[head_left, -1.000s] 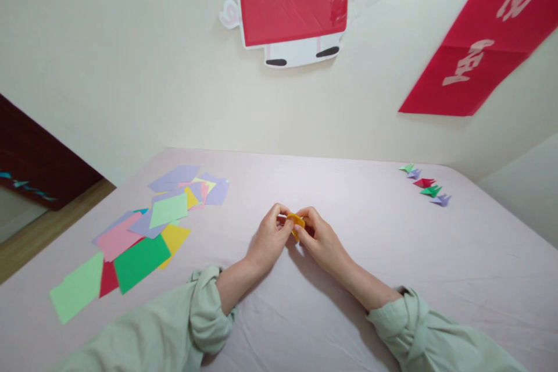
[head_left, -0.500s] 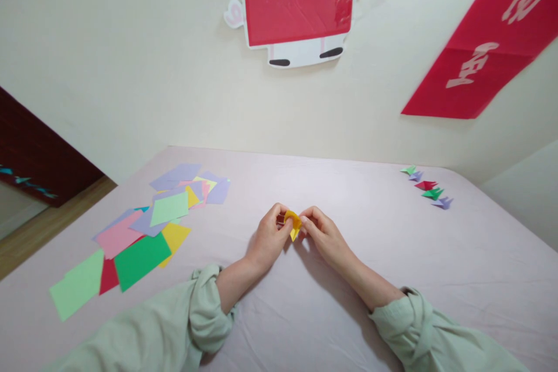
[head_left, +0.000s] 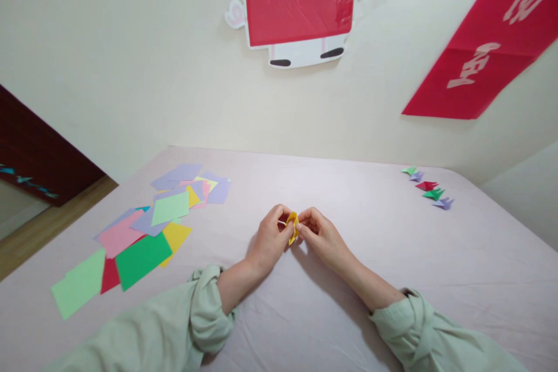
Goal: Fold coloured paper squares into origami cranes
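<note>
A: Head view: what's on the yellow fold [head_left: 293, 225]?
B: Left hand [head_left: 270, 236] pinches its left side, right hand [head_left: 321, 236] its right edge.
A: Left of the fold?
B: Loose sheets [head_left: 170, 209], mixed colours, overlapping, well apart from it.
A: Right?
B: Five small folded papers [head_left: 426, 186], slanted row, farther back than the fold.
A: Above?
B: Red poster [head_left: 300, 0]; red banner [head_left: 479, 64] up right.

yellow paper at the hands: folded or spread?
Folded: the yellow paper shows as a small, bent piece between the left hand and right hand.
</note>
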{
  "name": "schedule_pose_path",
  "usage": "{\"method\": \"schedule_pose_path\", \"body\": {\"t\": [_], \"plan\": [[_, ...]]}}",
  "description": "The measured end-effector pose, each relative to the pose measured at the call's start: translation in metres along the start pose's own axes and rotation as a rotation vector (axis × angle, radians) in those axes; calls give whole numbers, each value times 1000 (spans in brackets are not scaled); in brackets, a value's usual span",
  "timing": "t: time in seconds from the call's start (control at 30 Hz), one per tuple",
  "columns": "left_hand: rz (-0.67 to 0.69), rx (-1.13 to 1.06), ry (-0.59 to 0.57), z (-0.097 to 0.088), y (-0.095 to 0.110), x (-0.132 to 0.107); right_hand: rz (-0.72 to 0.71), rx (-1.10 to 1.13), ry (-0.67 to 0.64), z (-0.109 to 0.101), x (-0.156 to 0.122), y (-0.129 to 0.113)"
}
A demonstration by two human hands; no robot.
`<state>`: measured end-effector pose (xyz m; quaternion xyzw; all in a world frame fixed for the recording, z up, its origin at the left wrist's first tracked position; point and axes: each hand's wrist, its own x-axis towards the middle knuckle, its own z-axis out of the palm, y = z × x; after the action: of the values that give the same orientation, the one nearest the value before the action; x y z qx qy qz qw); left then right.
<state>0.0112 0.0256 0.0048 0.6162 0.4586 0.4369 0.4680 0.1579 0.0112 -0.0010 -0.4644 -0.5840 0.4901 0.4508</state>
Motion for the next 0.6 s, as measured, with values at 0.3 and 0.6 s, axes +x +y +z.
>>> {"method": "schedule_pose_path", "body": {"t": [0.3, 0.6], "plan": [[26, 61, 59, -1, 3, 1, -1, 14, -26, -1, -1, -8], [48, 116, 15, 0, -6, -1, -55, -205, 88, -1, -2, -2]]}}
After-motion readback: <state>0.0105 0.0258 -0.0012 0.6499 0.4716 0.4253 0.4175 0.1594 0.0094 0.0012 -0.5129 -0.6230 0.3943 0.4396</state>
